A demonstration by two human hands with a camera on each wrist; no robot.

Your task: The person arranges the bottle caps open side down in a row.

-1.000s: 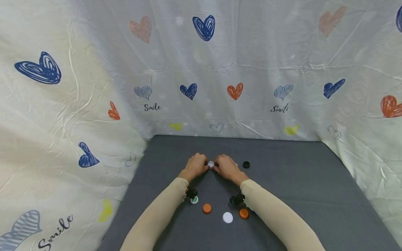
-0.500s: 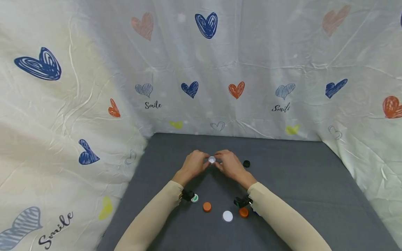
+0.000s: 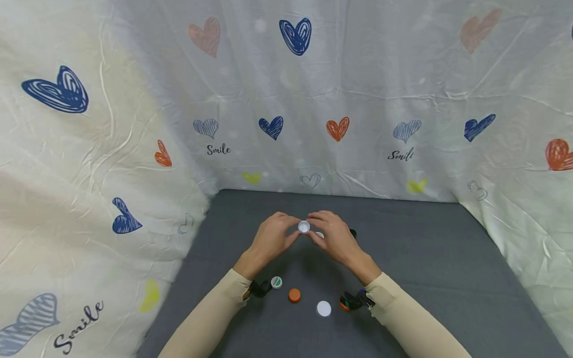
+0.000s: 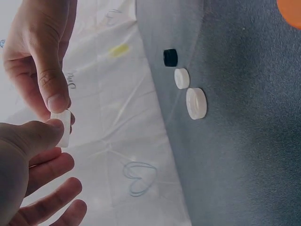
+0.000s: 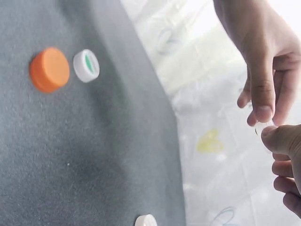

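A small white bottle cap (image 3: 304, 226) is held up over the far middle of the table, pinched by both hands at once. My left hand (image 3: 272, 236) grips its left side between thumb and fingers, and my right hand (image 3: 334, 236) grips the right side the same way. In the left wrist view the cap (image 4: 63, 128) stands on edge, both thumbs on its near face. Fingers cover most of it in the right wrist view. Partly hidden by the right hand are another white cap (image 3: 320, 234) and a black cap (image 3: 353, 232).
Nearer on the dark grey cloth lie a green-marked white cap (image 3: 276, 282), an orange cap (image 3: 294, 295) and a wide white cap (image 3: 324, 308). A second orange cap (image 3: 344, 307) is mostly hidden by the right wrist camera. A heart-printed curtain (image 3: 286, 164) encloses the back and sides.
Both hands have risen from the table with the white cap between them. Its hollow side now shows in the head view, and the wrists have spread apart.
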